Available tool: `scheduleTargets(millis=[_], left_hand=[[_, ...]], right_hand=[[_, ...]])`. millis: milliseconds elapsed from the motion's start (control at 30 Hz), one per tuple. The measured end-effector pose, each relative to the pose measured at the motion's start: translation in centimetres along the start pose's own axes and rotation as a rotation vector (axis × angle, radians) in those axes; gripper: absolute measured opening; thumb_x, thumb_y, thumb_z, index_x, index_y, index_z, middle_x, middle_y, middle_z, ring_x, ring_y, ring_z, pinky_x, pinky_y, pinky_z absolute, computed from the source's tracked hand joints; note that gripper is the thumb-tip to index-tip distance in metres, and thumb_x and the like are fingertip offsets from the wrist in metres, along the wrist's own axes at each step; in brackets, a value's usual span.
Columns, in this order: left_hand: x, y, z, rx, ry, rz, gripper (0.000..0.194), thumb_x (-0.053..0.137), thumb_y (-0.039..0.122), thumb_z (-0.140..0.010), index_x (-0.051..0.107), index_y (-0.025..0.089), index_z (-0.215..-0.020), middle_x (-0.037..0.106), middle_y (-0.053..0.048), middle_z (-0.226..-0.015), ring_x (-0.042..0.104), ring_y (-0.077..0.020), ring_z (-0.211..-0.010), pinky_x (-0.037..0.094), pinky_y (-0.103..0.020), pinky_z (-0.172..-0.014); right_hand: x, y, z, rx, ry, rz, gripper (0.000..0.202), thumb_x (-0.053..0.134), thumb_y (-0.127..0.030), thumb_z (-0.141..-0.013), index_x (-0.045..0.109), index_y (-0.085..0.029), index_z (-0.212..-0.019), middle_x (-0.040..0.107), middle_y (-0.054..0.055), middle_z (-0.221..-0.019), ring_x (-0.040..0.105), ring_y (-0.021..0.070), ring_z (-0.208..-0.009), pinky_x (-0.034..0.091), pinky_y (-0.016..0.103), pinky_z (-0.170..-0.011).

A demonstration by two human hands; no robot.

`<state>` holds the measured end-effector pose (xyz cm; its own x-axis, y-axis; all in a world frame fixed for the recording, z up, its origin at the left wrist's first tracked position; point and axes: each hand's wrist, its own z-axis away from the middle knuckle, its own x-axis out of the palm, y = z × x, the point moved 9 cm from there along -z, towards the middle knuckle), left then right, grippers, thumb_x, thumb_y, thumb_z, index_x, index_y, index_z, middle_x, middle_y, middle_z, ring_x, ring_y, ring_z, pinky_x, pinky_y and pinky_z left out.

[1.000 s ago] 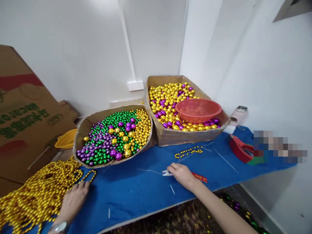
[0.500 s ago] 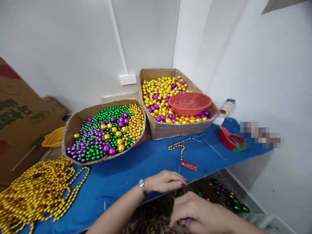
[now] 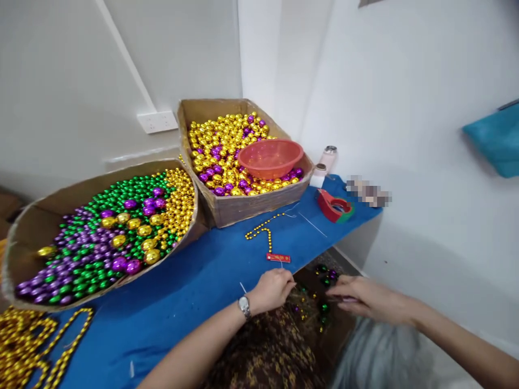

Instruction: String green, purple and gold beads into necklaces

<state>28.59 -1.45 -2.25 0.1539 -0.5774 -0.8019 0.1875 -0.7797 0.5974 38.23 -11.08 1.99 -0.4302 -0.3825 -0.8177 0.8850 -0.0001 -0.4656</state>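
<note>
My left hand (image 3: 273, 290), with a watch on its wrist, is closed at the table's front edge. A thin white thread (image 3: 280, 263) runs from it towards a short string of gold beads (image 3: 259, 232) lying on the blue cloth. Beside the string's near end lies a small red packet (image 3: 278, 258). Out past the table edge, my right hand (image 3: 363, 296) is closed around something small and pinkish, mostly hidden by the fingers and slightly blurred.
Two cardboard boxes (image 3: 239, 208) hold green, purple and gold beads; a red plastic bowl (image 3: 271, 159) rests in the rear one. Gold bead strands (image 3: 24, 346) lie at left. A red tape roll (image 3: 333, 206), a pink bottle (image 3: 329, 156) and a wall socket (image 3: 158, 122) are farther back. Loose beads lie on the floor.
My view has turned to the right. My right hand has moved away from my left, out to the right. My left hand's fingers have curled from outstretched to closed.
</note>
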Motion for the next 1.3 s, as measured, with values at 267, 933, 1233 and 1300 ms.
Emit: scheduleTargets(millis=[267,933,1233,1300], left_hand=[[-0.7,1.6,-1.1,0.029,0.041,-0.039,0.019,0.040,0.025,-0.090,0.057,0.019,-0.086,0.064,-0.006,-0.083,0.059,-0.0194,-0.081,0.043,-0.029,-0.071],[-0.8,1.4,-1.1,0.027,0.078,-0.037,0.017,0.041,0.023,-0.090,0.058,0.018,-0.086,0.064,-0.007,-0.085,0.058,-0.0198,-0.082,0.043,-0.029,-0.072],[-4.1,-0.2,1.0,-0.077,0.232,0.108,0.020,0.041,0.023,-0.089,0.057,0.018,-0.078,0.062,-0.004,-0.077,0.056,-0.0165,-0.073,0.040,-0.026,-0.067],[-5.1,-1.0,1.9,-0.115,0.277,0.175,0.021,0.043,0.026,-0.088,0.058,0.019,-0.076,0.061,-0.003,-0.075,0.055,-0.0151,-0.069,0.038,-0.025,-0.065]], right_hand=[[1.7,0.9,-2.6,0.113,0.146,0.063,0.037,0.036,-0.039,-0.093,0.061,-0.020,-0.112,0.067,0.009,-0.095,0.063,0.0203,-0.089,0.046,0.028,-0.075],[1.9,0.6,-4.1,0.034,0.167,0.055,0.031,0.040,-0.038,-0.092,0.066,-0.023,-0.099,0.068,0.004,-0.089,0.063,0.0156,-0.081,0.043,0.023,-0.069],[-0.7,5.6,-5.7,0.243,0.310,0.226,0.032,0.037,-0.034,-0.094,0.054,-0.020,-0.118,0.063,0.010,-0.104,0.061,0.0181,-0.092,0.047,0.029,-0.076],[-1.0,6.3,-7.2,0.307,0.343,0.279,0.029,0.039,-0.031,-0.094,0.055,-0.017,-0.114,0.061,0.011,-0.105,0.061,0.0185,-0.091,0.048,0.032,-0.077]])
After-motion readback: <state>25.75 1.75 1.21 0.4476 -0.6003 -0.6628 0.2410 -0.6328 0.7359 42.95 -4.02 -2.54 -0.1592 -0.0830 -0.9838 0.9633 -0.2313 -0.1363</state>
